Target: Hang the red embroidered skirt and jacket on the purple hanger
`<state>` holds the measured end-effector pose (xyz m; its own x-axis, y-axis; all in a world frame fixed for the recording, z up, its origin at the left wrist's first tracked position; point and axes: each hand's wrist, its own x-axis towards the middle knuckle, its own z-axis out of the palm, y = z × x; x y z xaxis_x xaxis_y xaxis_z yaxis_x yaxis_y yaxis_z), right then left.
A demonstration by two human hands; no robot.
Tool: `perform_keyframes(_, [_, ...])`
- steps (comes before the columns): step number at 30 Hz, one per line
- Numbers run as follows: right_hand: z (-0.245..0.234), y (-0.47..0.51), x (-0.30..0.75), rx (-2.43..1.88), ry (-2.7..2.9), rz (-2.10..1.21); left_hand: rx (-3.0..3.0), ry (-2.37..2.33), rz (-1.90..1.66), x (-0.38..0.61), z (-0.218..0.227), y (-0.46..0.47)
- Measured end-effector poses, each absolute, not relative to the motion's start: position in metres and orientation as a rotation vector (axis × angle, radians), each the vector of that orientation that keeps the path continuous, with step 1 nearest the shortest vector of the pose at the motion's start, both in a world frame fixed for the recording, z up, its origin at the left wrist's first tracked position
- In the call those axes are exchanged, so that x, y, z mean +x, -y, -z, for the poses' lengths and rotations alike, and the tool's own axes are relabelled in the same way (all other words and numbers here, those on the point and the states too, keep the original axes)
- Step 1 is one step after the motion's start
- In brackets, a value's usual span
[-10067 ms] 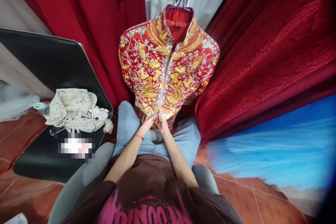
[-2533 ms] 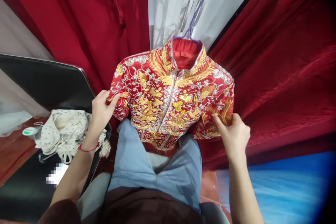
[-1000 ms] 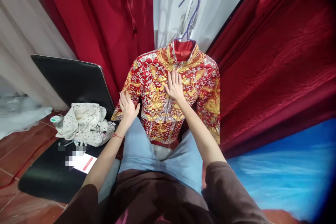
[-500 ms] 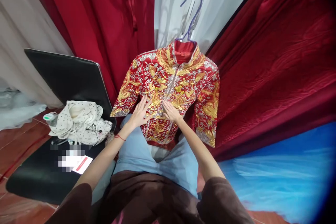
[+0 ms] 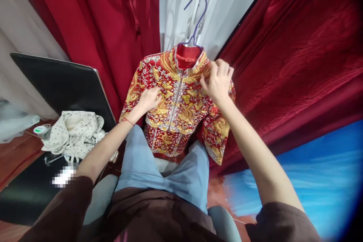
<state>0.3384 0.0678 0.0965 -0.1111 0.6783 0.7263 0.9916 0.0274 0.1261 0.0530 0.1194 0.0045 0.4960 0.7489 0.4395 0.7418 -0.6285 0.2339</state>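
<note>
A red jacket [image 5: 176, 106] with dense gold and silver embroidery hangs in front of my knees. A purple wire hanger [image 5: 200, 20] comes up out of its stand-up collar, and its front is closed down the middle. My left hand [image 5: 150, 98] lies against the chest panel near one sleeve, its fingers curled in on the cloth, fingertips mostly hidden. At the opposite shoulder is my right hand [image 5: 219, 81], with bent fingers spread over the shoulder and the thumb apart on the front.
Beside my left leg a black chair [image 5: 59, 83] carries a white dotted cloth bag [image 5: 73, 132] and a small jar with a green-marked lid [image 5: 42, 130]. Red curtains [image 5: 283, 75] flank the jacket. Blue tulle [image 5: 320, 170] spreads over the tiled floor at right.
My right hand has gone from the jacket's waist up to its shoulder. The left hand has risen a little and curled its fingers. The view has shifted slightly right.
</note>
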Motion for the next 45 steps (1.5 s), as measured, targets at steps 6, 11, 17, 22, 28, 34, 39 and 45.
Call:
perform_keyframes(6, [-0.128,-0.087,0.353,-1.847,1.758,0.568,2.665,-1.216,-1.566,0.096,-0.123,-0.141])
perform_keyframes(11, [-0.112,-0.087,0.348,-1.917,1.64,0.569,2.514,-1.253,-1.58,0.11,-0.108,-0.173])
perform_keyframes(17, [-0.101,-0.085,0.332,-1.905,1.549,0.652,2.349,-1.34,-1.693,0.108,-0.084,-0.168])
perform_keyframes(22, [-0.103,-0.077,0.332,-1.899,1.584,0.637,2.377,-1.363,-1.695,0.106,-0.093,-0.159])
perform_keyframes(28, [-0.104,-0.062,0.319,-1.923,1.557,0.655,2.397,-1.375,-1.726,0.101,-0.093,-0.152])
perform_keyframes(34, [-0.105,-0.058,0.317,-1.916,1.57,0.625,2.427,-1.382,-1.749,0.098,-0.094,-0.147])
perform_keyframes(39, [-0.1,-0.059,0.321,-1.863,1.613,0.62,2.421,-1.391,-1.764,0.101,-0.093,-0.145])
perform_keyframes(45, [-0.085,-0.062,0.334,-1.744,1.679,0.616,2.383,-1.401,-1.74,0.105,-0.092,-0.143])
